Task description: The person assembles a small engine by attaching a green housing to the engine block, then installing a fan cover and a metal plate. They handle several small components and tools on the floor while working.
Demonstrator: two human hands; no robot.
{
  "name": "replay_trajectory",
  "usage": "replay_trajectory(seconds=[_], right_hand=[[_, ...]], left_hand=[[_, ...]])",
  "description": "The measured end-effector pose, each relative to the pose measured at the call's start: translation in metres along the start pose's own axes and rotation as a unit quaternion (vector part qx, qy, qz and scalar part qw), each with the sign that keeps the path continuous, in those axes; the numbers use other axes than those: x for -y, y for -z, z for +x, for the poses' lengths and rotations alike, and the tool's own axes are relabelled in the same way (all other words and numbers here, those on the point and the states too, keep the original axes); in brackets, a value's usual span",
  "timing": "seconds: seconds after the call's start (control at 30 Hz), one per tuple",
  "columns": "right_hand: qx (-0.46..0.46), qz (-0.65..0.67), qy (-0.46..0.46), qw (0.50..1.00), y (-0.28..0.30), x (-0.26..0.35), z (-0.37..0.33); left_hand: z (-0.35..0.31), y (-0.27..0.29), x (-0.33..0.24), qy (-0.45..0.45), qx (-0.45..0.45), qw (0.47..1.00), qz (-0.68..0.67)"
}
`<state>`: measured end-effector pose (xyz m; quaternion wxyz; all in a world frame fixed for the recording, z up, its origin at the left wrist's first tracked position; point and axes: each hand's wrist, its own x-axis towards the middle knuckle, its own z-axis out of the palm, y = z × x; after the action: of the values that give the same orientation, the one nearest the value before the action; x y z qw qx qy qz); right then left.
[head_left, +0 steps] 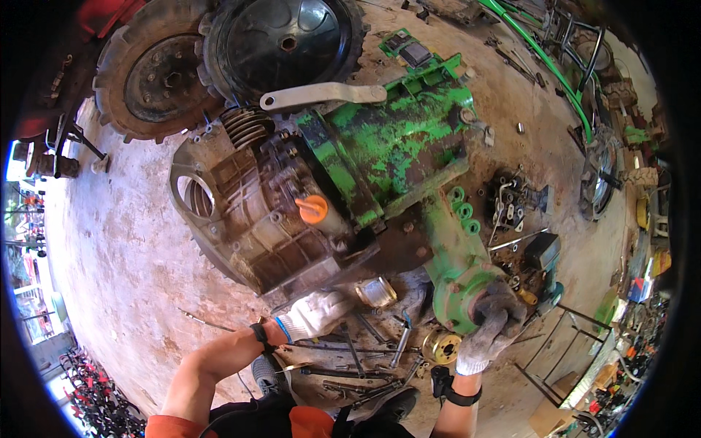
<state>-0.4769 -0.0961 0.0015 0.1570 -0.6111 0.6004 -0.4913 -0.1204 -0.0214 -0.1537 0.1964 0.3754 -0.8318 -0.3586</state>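
A large engine casing (248, 219) of grey-brown metal, with an orange cap (312, 209), is joined to a green gear housing (394, 142) with worn paint. From that housing a green arm-shaped casing (456, 252) comes down towards me. My right hand (493, 332), in a dirty white glove, is closed round the dark round hub (491, 301) at its lower end. My left hand (318, 315), in a cleaner white glove, is beside the lower edge of the engine casing with its fingers curled in. Whatever it may hold is hidden. Near it lies a short metal cylinder (376, 292).
Wrenches and other tools (365, 358) lie on the floor before my feet, beside a yellow pulley (441, 346). Two big wheels (285, 44) stand at the back. Loose engine parts (507, 201) and a metal frame (562, 350) are at right.
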Motion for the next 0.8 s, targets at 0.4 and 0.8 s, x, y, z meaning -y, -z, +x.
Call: replay_trajectory(seconds=[0.4, 0.8], right_hand=[[0.011, 0.121, -0.092, 0.988, 0.001, -0.020, -0.012], [0.041, 0.085, -0.048, 0.994, 0.012, -0.045, -0.001]], left_hand=[[-0.006, 0.032, -0.054, 0.120, 0.019, 0.990, 0.070], [-0.049, 0.085, -0.098, 0.203, -0.257, 0.944, -0.043]])
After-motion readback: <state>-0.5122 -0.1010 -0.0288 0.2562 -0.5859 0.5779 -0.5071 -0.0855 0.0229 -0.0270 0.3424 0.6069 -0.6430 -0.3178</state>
